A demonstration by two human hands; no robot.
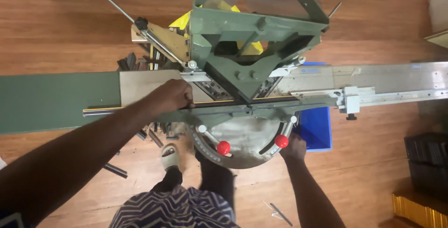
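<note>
So this is a green mitre guillotine [252, 46], the foot-operated kind for chopping frame moulding, seen from straight above. Everything below is relative to that machine.

The left hand [170, 96] is clamped down, knuckles up, on a long thin strip of dark moulding [140, 110] with a gold edge. The strip lies along the machine's front fence, running out over the green extension table [51, 101] to its left and in under the cutting head.

The right hand [294, 147] sits at the machine's front right, just beside a red ball-knob lever [281, 140]. Looks curled near the knob, but I can't tell if it's actually gripping it. A second red knob [223, 147] is further in, untouched.

My guess is the strip is light, stiff-ish but whippy over that length, so pinning it flat close to the blades makes sense. The finish probably scuffs easily.

A blue bin [317, 127] sits under the machine's right side, and offcuts [135, 62] lie on the floor at its left.
</note>
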